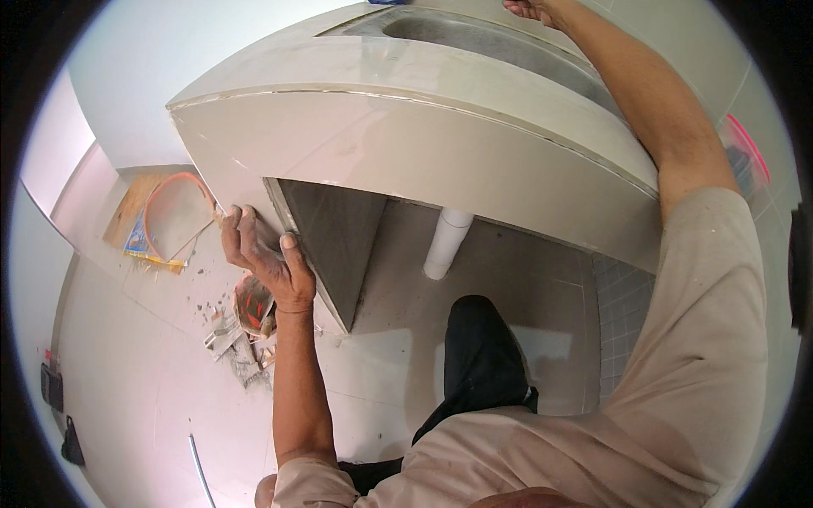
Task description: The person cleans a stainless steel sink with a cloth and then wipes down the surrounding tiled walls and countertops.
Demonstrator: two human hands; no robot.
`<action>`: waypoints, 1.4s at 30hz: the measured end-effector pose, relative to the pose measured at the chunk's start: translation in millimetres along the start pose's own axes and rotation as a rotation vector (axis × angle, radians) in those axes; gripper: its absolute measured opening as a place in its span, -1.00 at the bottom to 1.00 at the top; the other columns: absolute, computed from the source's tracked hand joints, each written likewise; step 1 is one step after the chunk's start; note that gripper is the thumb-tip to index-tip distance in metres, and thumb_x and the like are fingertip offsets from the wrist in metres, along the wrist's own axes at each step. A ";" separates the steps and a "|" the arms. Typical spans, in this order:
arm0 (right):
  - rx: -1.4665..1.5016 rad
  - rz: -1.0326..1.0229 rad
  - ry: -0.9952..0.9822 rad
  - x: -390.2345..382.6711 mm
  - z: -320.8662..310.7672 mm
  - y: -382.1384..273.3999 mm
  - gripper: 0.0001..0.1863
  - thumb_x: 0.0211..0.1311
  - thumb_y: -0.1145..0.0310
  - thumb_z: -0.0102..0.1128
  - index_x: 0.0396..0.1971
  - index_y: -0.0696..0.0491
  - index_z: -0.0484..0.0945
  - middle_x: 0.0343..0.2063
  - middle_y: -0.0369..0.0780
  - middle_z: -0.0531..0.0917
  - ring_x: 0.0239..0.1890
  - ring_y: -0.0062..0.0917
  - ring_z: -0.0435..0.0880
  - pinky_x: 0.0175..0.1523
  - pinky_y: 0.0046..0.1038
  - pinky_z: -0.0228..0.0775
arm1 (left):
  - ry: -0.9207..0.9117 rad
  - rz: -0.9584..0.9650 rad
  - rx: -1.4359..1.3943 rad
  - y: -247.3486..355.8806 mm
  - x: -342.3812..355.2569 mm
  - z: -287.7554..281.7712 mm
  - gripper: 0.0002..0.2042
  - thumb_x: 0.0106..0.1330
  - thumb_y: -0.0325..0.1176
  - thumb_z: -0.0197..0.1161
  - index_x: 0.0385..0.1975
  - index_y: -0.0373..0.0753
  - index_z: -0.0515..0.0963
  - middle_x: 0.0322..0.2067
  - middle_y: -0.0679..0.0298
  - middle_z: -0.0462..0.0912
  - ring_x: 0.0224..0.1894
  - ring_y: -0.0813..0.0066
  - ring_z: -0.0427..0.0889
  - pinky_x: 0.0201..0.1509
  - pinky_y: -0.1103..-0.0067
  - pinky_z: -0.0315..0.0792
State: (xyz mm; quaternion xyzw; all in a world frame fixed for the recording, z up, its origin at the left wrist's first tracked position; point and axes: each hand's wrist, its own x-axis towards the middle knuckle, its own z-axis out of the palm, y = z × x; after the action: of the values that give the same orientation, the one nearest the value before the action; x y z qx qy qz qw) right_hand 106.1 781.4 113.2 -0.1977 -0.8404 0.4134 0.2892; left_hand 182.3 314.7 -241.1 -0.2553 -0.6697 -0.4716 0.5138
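Observation:
In front of me stands a tiled counter with light, glossy facing and an opening below. My left hand rests on its left upright beside the opening, fingers and thumb apart, holding nothing that I can see. My right arm reaches over the right end of the counter, past a recessed metal sink. At the upper edge of the picture, my right hand is partly cut off. Its fingers are curled together above the far side of the sink; what is in them, if anything, is too small to tell.
A white pipe stands under the counter. On the left floor lie an orange-rimmed round container, a board, an orange bucket-like container and broken debris. A thin rod lies nearer. A pink-edged clear bag is at right.

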 end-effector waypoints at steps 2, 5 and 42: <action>0.337 -0.006 0.095 -9.4 6.6 -2.7 -0.89 0.30 0.47 0.22 -0.35 0.21 0.63 -0.44 -0.11 0.64 -0.52 -0.37 0.67 -0.44 -0.36 0.70 | 0.006 -0.002 0.004 -1.2 -0.1 0.1 -0.46 0.52 -0.17 0.06 0.40 -0.28 0.21 0.39 -0.02 0.08 0.51 0.06 -0.02 0.56 0.16 -0.05; 0.156 -0.122 0.168 8.5 -5.0 5.3 -0.87 0.27 0.54 0.18 -0.24 0.23 0.64 -0.42 -0.14 0.64 -0.54 -0.41 0.63 -0.39 -0.34 0.73 | 0.020 -0.012 -0.021 3.2 -4.4 8.9 -0.46 0.52 -0.16 0.07 0.39 -0.29 0.22 0.37 -0.01 0.07 0.50 0.04 0.00 0.54 0.12 0.00; -0.299 -0.051 -0.257 -38.6 -6.4 -36.0 -0.93 0.25 0.45 0.05 -0.37 0.08 0.51 -0.52 -0.21 0.55 -0.58 -0.43 0.49 -0.47 -0.29 0.46 | -0.064 -0.044 0.028 -4.0 -5.2 -2.6 -0.46 0.55 -0.11 0.04 0.40 -0.26 0.20 0.36 0.00 0.04 0.50 0.03 0.00 0.55 0.13 0.00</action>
State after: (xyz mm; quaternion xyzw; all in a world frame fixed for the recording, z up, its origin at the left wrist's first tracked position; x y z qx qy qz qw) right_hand 136.0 742.2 133.1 -0.1627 -0.9272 0.2985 0.1572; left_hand 181.9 311.5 -247.4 -0.2480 -0.6977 -0.4649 0.4853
